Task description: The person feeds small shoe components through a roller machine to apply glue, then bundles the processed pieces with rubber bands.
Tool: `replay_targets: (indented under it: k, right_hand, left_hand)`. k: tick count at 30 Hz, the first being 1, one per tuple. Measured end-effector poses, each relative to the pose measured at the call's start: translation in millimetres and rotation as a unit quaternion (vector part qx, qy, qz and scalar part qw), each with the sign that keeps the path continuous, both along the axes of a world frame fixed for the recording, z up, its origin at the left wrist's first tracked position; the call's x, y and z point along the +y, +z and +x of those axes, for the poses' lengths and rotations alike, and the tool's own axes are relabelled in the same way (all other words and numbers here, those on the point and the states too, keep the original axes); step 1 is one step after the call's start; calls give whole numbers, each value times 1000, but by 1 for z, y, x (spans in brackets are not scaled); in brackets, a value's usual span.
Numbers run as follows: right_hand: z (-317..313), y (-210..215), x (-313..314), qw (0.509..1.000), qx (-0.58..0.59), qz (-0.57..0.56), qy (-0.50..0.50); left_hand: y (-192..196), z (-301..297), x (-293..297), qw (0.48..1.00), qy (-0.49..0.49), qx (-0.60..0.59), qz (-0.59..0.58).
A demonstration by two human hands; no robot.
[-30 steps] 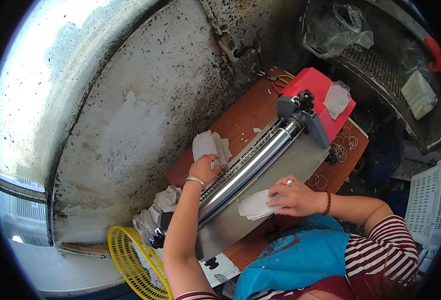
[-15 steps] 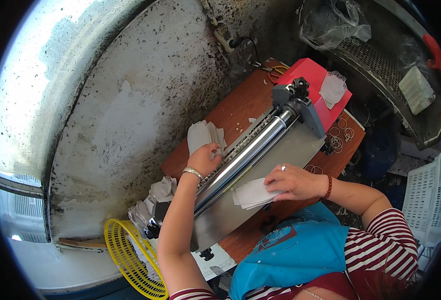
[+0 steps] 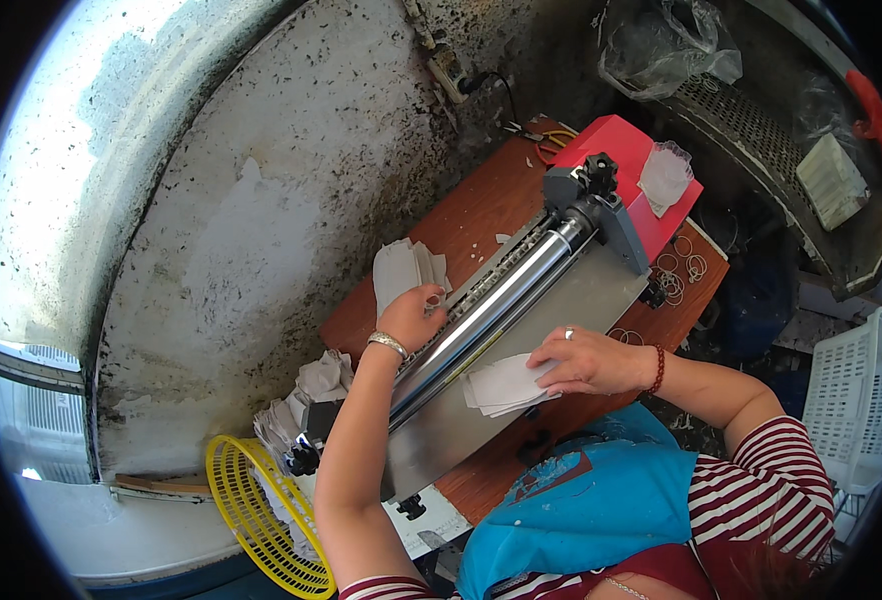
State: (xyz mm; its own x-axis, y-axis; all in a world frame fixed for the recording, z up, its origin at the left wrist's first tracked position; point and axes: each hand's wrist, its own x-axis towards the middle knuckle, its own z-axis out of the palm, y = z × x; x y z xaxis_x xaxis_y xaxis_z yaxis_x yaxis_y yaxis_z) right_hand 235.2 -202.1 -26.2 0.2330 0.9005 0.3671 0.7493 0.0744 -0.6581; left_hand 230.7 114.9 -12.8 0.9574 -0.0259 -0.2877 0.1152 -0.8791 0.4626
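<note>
White paper sheets [image 3: 506,385] lie in a small stack on the grey feed plate [image 3: 481,410] of the roller machine [image 3: 491,310], pinned under the right hand [image 3: 586,360], whose grip lies flat with fingers together on the stack's near edge. Beyond the shiny roller, the left hand [image 3: 411,318] curls its grip around the lower end of 1 pale paper bundle [image 3: 404,272], which rests on the brown desk [image 3: 481,205] behind the machine. Farther off, the machine's red housing [image 3: 626,150] stands at the desk's far corner.
</note>
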Motion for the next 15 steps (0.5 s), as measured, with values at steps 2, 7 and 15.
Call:
replay_targets:
  k: [2, 7, 15]
  right_hand:
    - [-1, -2, 0, 1000, -2, 4, -2]
    - [1, -4, -1, 1000, -13, 21, -3]
    - [-4, -2, -1, 999, -47, 21, -19]
  left_hand:
    - [-3, 0, 0, 1000, 3, -2, -8]
    - [-9, 0, 1, 1000, 1, -14, -23]
    - [1, 1, -7, 999, 3, 13, -35]
